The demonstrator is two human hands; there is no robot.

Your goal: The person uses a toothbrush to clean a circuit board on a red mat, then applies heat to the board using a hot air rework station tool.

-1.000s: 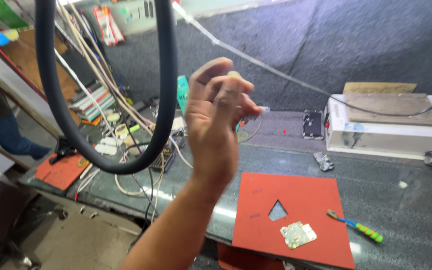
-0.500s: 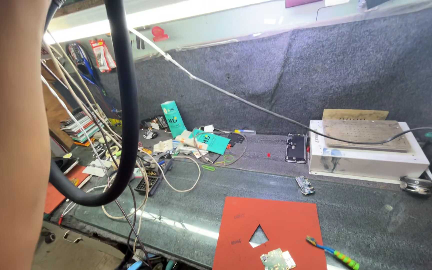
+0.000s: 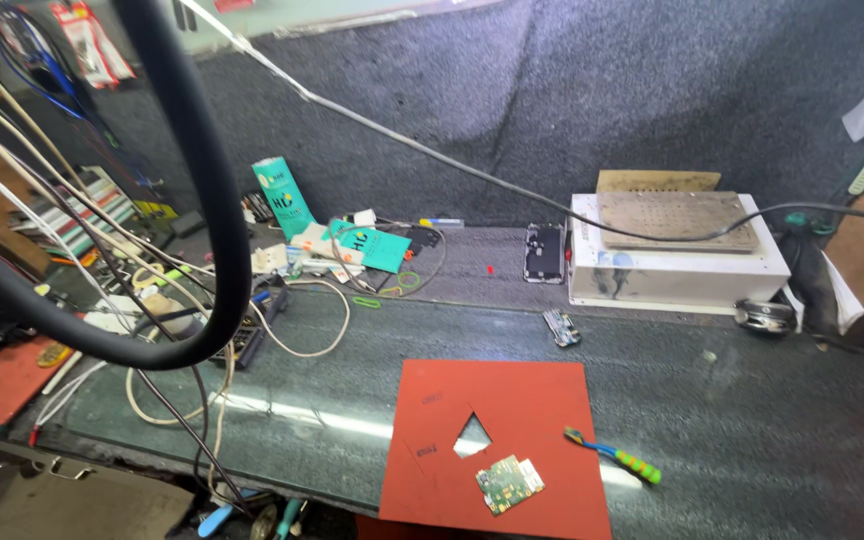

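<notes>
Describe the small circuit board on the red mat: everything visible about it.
The small circuit board is a green rectangle with pale and metallic components on its upper face. It lies flat, turned at a slant, on the red mat near the mat's front edge, just below the mat's triangular cut-out. Nothing else touches it; no hand is in view.

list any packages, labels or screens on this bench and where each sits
Tall teal carton with white end: upright, back left of the bench.
Flat teal box: lying right of the carton.
Red-and-white hanging packets: top left wall.
Small dark phone, screen off: left of the white machine.
</notes>
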